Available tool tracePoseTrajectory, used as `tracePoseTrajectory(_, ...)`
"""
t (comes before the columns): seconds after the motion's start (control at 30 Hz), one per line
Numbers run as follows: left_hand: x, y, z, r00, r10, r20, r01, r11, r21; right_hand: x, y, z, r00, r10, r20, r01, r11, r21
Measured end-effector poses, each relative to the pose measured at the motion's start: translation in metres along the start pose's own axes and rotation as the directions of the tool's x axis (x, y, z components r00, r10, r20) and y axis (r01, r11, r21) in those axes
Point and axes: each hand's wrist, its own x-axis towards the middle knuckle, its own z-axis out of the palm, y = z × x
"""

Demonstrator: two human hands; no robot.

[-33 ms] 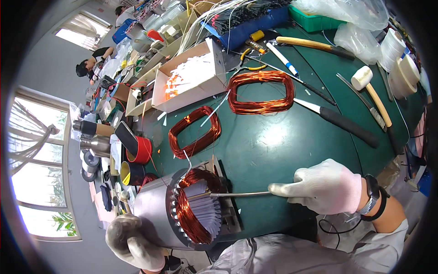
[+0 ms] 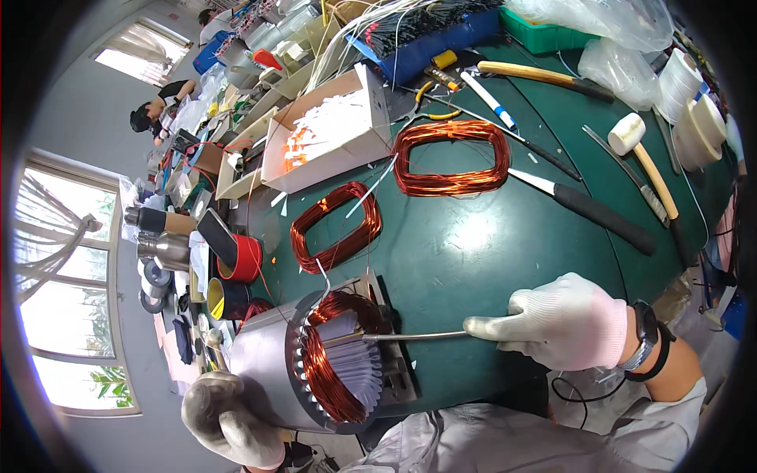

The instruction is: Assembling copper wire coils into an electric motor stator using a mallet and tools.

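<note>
A metal motor stator (image 2: 264, 359) lies on its side at the table's near edge. Its bore is lined with white slot papers (image 2: 363, 359), and copper windings (image 2: 325, 370) bulge from the end facing right. My left hand (image 2: 229, 418), gloved, is curled against the stator's left end; some fingers are hidden. In my gloved right hand (image 2: 556, 323) is a thin metal rod (image 2: 418, 337), gripped at its right end. The rod's other end reaches into the bore beside the windings. Two copper wire coils (image 2: 337, 227) (image 2: 451, 191) lie beyond the stator.
A cardboard box (image 2: 323, 169) of white and orange strips stands behind the coils. Toward the right lie a black-handled tool (image 2: 603, 219), a white-headed mallet (image 2: 646, 169) and a wooden-handled hammer (image 2: 544, 77). Metal flasks (image 2: 165, 252) stand at left. Another person (image 2: 162, 106) works farther back.
</note>
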Motion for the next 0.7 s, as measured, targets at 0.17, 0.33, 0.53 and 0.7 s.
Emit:
tracePoseTrajectory(0.17,-0.004,-0.001,-0.006,0.996,-0.052,-0.078,0.061,0.991,0.118,0.008,-0.017,-0.014,0.988,-0.122,-0.093,0.066,0.888,-0.456)
tracePoseTrajectory(0.33,-0.003,0.000,-0.009,0.999,-0.042,0.000,0.041,0.995,0.086,0.033,-0.036,-0.009,0.926,-0.233,-0.296,0.072,0.881,-0.468)
tracePoseTrajectory(0.53,-0.008,0.001,-0.013,0.999,-0.037,-0.039,0.041,0.994,0.102,0.075,-0.047,0.029,0.888,-0.356,-0.291,0.280,0.921,-0.271)
tracePoseTrajectory(0.7,-0.003,-0.003,-0.014,0.994,-0.040,0.105,0.038,0.999,0.022,0.094,-0.047,0.033,0.893,-0.386,-0.231,0.310,0.900,-0.307)
